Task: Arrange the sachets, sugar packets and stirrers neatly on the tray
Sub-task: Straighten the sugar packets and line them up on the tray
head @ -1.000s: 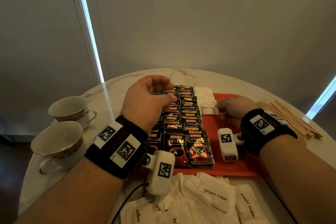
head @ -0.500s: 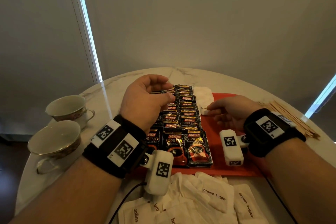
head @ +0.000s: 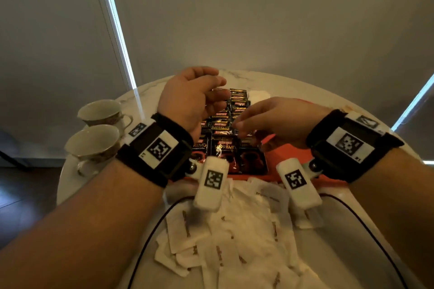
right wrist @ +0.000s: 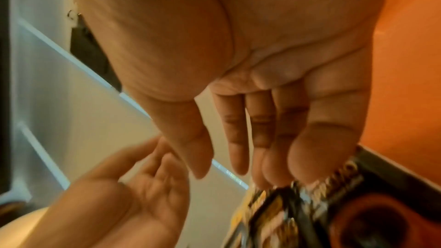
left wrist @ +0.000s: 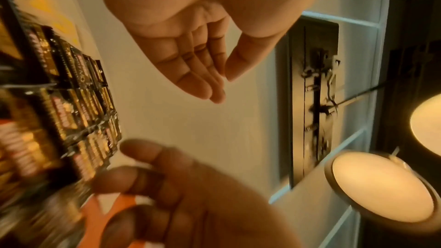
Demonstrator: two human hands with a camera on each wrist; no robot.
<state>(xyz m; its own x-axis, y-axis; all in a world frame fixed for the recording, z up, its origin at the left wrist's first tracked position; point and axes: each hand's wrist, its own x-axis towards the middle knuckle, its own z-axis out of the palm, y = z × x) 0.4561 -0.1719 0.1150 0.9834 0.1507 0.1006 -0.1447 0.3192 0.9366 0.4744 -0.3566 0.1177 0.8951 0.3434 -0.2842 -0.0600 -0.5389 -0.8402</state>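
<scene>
Step in hand, by my judgement: coffee sachets [head: 231, 124] sit in overlapped rows on the left of the orange tray [head: 288, 159], frame centre; sugar packets [head: 234, 237] lie loose at lower centre, off the tray. Next move likely calls for gathering those. Left hand [head: 190, 101] hovers above the rows, fingers loosely curled, empty. Right hand [head: 277, 122] is relaxed and empty, fingertips [right wrist: 274, 173] at the sachets' edge.

A round white marble table [head: 145, 91] fills the lower centre of the head view. On it lie an orange tray [head: 288, 159] at centre, two teacups [head: 94, 145] at left, and loose white sugar packets [head: 234, 230] along the bottom.
</scene>
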